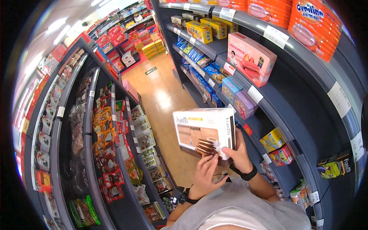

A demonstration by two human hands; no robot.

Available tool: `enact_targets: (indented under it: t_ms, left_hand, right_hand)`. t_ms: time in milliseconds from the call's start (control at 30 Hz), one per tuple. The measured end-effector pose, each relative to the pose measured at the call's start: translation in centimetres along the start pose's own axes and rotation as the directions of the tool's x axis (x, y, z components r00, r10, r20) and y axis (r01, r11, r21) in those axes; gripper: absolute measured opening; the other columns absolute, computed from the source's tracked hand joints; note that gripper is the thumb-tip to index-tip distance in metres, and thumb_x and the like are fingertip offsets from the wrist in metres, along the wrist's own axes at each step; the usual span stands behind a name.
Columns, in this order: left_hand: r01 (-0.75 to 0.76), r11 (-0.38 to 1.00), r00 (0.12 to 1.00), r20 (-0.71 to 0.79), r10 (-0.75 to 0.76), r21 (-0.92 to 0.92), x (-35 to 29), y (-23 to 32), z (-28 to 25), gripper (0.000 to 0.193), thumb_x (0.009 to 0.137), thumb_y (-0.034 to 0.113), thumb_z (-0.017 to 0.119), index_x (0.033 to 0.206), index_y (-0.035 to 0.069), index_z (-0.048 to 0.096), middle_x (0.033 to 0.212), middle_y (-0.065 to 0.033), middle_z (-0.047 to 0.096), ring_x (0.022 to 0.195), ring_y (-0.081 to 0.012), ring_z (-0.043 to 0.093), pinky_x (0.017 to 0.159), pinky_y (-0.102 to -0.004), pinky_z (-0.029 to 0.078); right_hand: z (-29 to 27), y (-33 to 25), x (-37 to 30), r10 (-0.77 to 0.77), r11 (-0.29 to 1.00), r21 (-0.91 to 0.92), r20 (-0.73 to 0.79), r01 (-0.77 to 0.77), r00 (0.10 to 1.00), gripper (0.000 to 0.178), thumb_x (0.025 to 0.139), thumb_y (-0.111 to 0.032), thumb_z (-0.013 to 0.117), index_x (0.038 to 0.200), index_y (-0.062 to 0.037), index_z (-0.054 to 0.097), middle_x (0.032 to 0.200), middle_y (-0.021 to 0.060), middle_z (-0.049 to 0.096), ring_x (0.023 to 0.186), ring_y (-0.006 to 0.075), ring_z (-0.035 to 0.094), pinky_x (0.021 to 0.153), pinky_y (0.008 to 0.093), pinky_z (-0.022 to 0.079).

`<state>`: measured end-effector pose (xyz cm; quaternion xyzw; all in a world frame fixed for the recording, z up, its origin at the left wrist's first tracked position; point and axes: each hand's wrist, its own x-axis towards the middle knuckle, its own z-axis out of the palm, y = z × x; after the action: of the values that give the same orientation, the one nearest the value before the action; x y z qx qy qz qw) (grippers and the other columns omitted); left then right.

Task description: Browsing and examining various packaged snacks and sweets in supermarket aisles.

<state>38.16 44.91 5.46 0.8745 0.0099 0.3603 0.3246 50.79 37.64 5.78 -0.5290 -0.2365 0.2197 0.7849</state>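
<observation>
A white and brown biscuit box, printed with a cup and dark biscuit sticks, is held tilted in front of my body over the aisle. My right hand grips its lower right corner, with the thumb on the face and the other fingers behind the side. At the lower edge, the fingertips of my left hand touch the printed face; its fingers are stretched out and the thumb stands away from them. Both wrists wear dark bands. The box's back is hidden.
Right shelves hold a pink box, orange bags, yellow boxes, blue packets and a purple box. On the left shelves hang or lie many snack bags. The wooden floor runs between them.
</observation>
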Motion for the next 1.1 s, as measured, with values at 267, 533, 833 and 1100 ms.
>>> enact_targets:
  t_ms: [267, 533, 833, 1100]
  left_hand:
    - [0.443, 0.828, 0.759, -0.348, -0.551, -0.345, -0.7, -5.5, -5.4, 0.067, 0.068, 0.006, 0.061, 0.125, 0.001, 0.026, 0.128, -0.0171, 0.024, 0.111, -0.0258, 0.035, 0.095, -0.0366, 0.024]
    - [0.494, 0.391, 0.616, -0.005, -0.788, -0.777, -1.9, -4.7, -5.8, 0.056, 0.073, 0.01, 0.06, 0.119, -0.004, 0.032, 0.109, -0.011, 0.046, 0.099, -0.0172, 0.045, 0.085, -0.0275, 0.034]
    - [0.357, 0.451, 0.698, -0.087, -0.71, -0.818, -3.1, -5.0, -5.1, 0.073, 0.064, 0.016, 0.07, 0.121, -0.003, 0.029, 0.114, -0.0087, 0.042, 0.107, -0.0172, 0.039, 0.089, -0.0289, 0.032]
    - [0.327, 0.472, 0.832, 0.012, -0.555, -0.819, -5.1, -5.8, -7.0, 0.076, 0.053, 0.01, 0.077, 0.116, -0.001, 0.036, 0.11, -0.0067, 0.047, 0.1, -0.0175, 0.046, 0.086, -0.0315, 0.036]
  right_hand:
    - [-1.8, -0.2, 0.0, 0.107, 0.964, 0.235, 0.089, -0.125, 0.99, 0.07, 0.064, -0.032, 0.052, 0.118, 0.0058, 0.028, 0.113, 0.0163, 0.041, 0.104, 0.0226, 0.042, 0.089, 0.0308, 0.032]
    - [-2.2, -0.7, 0.3, 0.139, 0.954, 0.257, 0.085, -0.156, 0.987, 0.062, 0.068, -0.037, 0.047, 0.112, 0.004, 0.034, 0.107, 0.0133, 0.042, 0.102, 0.0202, 0.042, 0.088, 0.0305, 0.032]
    - [-5.5, -0.9, 0.7, 0.083, 0.996, -0.053, 0.175, -0.075, 0.981, 0.073, 0.06, -0.016, 0.07, 0.119, 0.0006, 0.032, 0.112, 0.011, 0.044, 0.104, 0.0177, 0.042, 0.088, 0.0298, 0.032]
    - [-7.8, -2.6, 1.0, -0.115, 0.922, -0.272, 0.489, 0.276, 0.865, 0.086, 0.049, -0.014, 0.078, 0.118, -0.0029, 0.029, 0.112, 0.0105, 0.042, 0.106, 0.0202, 0.041, 0.089, 0.0322, 0.032]
